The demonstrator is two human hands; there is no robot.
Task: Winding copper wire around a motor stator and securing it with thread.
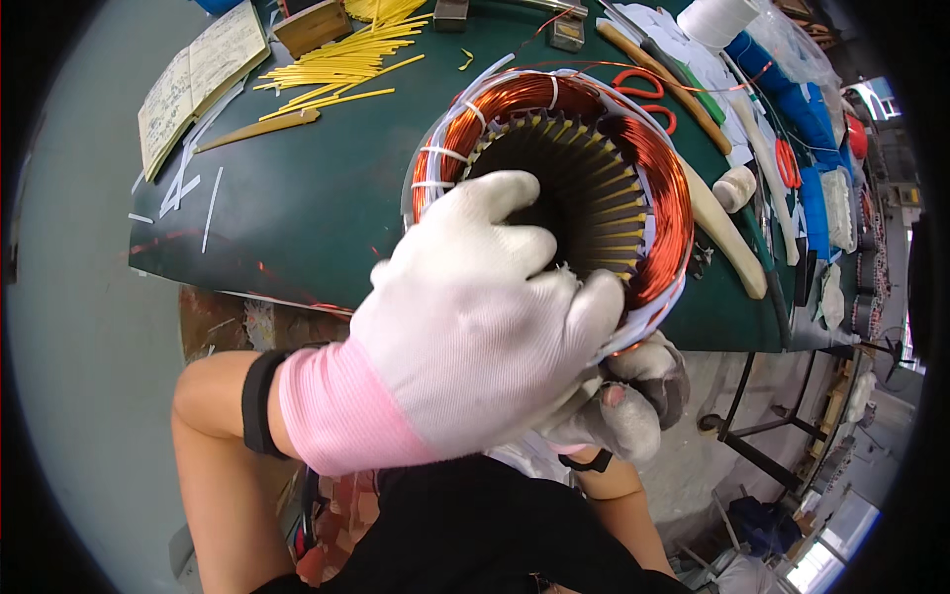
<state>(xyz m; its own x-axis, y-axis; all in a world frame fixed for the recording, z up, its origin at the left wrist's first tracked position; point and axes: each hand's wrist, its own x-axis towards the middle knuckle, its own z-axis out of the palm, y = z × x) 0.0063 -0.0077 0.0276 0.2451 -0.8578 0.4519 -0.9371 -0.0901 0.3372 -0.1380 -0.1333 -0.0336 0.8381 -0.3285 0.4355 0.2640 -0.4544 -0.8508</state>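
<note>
A motor stator (653, 198) with copper windings stands on the green table, its slotted bore facing up. White ties bind the coil along its left side. My left hand (475, 297), in a white glove with a pink cuff, lies over the near-left rim. Its fingers curl over the opening, and the thumb bends down at the near edge; the hand covers that part of the coil. Below the near-right rim is my right hand (633, 396), gloved too, with a bare fingertip poking through. Its fingers are bent together beside the winding; what they hold, if anything, is hidden.
Yellow strips (346, 64) and an open notebook (203, 79) lie at the far left. Red-handled scissors (641, 84), a wooden stick (683, 94) and a pale wedge-shaped tool (727, 233) sit close to the stator's right. A white thread spool (714, 20) stands farther back.
</note>
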